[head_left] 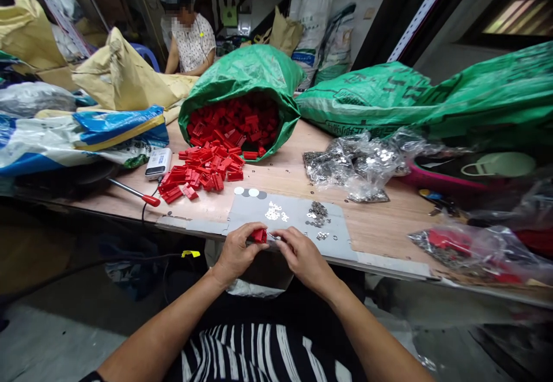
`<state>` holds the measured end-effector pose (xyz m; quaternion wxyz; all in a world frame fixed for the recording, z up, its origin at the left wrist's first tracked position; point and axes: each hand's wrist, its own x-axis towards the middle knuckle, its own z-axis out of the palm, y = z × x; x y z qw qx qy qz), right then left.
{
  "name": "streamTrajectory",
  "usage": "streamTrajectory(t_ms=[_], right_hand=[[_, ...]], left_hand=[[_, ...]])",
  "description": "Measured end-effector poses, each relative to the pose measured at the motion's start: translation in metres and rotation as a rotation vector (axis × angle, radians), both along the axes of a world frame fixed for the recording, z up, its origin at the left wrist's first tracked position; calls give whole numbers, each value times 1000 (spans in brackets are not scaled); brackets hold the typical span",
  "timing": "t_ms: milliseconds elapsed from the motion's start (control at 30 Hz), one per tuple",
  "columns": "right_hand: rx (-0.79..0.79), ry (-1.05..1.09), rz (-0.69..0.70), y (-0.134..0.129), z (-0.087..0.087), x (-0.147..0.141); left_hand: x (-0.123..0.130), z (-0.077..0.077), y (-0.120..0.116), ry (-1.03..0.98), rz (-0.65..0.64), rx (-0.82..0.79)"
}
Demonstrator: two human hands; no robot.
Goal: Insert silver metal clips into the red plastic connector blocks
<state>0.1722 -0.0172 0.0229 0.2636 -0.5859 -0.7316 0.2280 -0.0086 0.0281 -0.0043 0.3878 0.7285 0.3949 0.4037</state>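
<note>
My left hand (239, 252) pinches a red plastic part (259, 235) at the table's front edge, its thumb and fingers wrapped around the sides. Just to the right, my right hand (298, 252) closes its thumb and index finger on a small metal piece (272, 235) whose tip meets or nearly meets the red part. Its exact kind is too small to tell. Beyond the hands, a grey mat (294, 244) carries white metal pieces (275, 211), a heap of darker small metal parts (318, 214) and a few shiny bits (322, 236).
Loose red parts (203, 171) spill from a green sack (250, 62). A red-handled tool (151, 200) and a white device (158, 163) lie left. Clear bags of metal parts (363, 163) lie right, with another bag (479, 249) nearer. Another person (192, 42) sits across the table.
</note>
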Motion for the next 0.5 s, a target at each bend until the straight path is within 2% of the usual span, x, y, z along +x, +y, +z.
streamTrajectory(t_ms=[100,167,300,400,500], right_hand=[[31,79,4,-6,3,10],[-9,94,-9,-10,5,13],[-153,118,31,-17,13,9],[-177,181,119,-19,19,-1],[-182,196,186,-18,23,-9]], left_hand=[[-4,4,-7,-49,16,-38],[-5,8,-11,-145,34,-134],[-6,19,-17,-483,36,-444],[-7,26,-21,-817,-64,-752],[-7,28,-25,-1018,-145,-985]])
